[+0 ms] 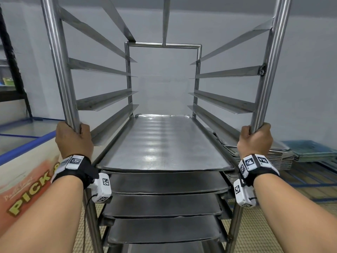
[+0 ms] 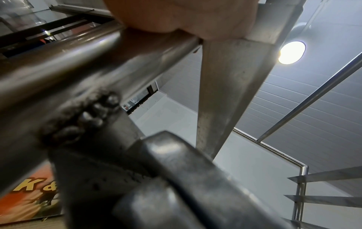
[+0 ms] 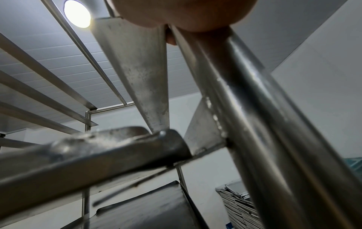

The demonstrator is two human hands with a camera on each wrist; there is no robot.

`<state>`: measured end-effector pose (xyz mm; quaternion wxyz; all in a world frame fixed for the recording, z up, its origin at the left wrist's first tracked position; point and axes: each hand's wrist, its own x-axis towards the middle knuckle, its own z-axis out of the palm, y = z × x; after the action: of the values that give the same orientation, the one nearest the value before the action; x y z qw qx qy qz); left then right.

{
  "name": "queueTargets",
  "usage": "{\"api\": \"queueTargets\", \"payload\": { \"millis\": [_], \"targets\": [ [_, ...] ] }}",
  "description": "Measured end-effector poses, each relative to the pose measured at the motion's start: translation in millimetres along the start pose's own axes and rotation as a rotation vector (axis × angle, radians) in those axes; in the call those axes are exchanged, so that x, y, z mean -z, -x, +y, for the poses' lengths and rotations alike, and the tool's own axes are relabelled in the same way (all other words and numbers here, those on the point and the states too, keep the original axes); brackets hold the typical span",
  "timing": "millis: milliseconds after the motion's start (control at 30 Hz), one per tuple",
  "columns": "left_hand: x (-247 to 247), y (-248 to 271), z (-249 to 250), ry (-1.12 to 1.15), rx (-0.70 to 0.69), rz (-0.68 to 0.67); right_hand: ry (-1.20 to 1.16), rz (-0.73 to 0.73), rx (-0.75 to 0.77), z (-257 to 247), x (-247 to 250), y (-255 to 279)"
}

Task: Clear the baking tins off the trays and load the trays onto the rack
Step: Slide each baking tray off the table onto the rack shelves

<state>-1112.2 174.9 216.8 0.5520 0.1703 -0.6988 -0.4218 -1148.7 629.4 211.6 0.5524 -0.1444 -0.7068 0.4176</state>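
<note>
The tall stainless-steel tube-frame rack [image 1: 164, 45] stands directly in front of the person, and several flat, shallow, grey metal baking trays [image 1: 164, 143] occupy its lower angle-iron runners, stacked one level above another with their near edges in line; the topmost tray sits at about hand height, and its surface carries no baking tins. The runners above this tray are unoccupied. The left hand [image 1: 73, 139] grips the left front upright post [image 1: 60, 70], with the fingers and thumb wrapped round the tube just above the top loaded tray; the right hand [image 1: 255, 141] grips the right front upright post [image 1: 269, 70] at matching height in the same closed wrap. Both wrist views confirm the palms seated against the tube. A symmetric two-handed hold on the front posts, rather than on a tray, suggests that the rack itself is being steadied, pushed or repositioned; this is a judgement only. Holding at the loaded level keeps the force near the weight and limits tipping. To the right, beyond the frame, a stack of flat metal trays [image 1: 259, 156] rests on a low blue slatted pallet [image 1: 310, 148], close to the right post and a possible obstruction on that side. To the left, a chest freezer with a blue rim and an orange printed side panel [image 1: 27, 179] stands close beside the frame and restricts leftward travel. The floor is small beige tile.
</note>
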Motion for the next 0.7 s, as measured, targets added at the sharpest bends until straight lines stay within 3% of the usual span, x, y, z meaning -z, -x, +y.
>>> {"api": "queueTargets", "payload": {
  "millis": [267,467,700],
  "targets": [
    [-70,-24,-18,0.0,0.028,0.017,-0.013,-0.027,0.02,20,-68,-27],
    [-134,-62,-63,-0.014,0.039,-0.005,-0.025,-0.033,0.032,37,-125,-47],
    [-199,-90,-79,-0.044,0.016,-0.005,-0.058,0.025,0.062,56,-194,-70]
  ]
}}
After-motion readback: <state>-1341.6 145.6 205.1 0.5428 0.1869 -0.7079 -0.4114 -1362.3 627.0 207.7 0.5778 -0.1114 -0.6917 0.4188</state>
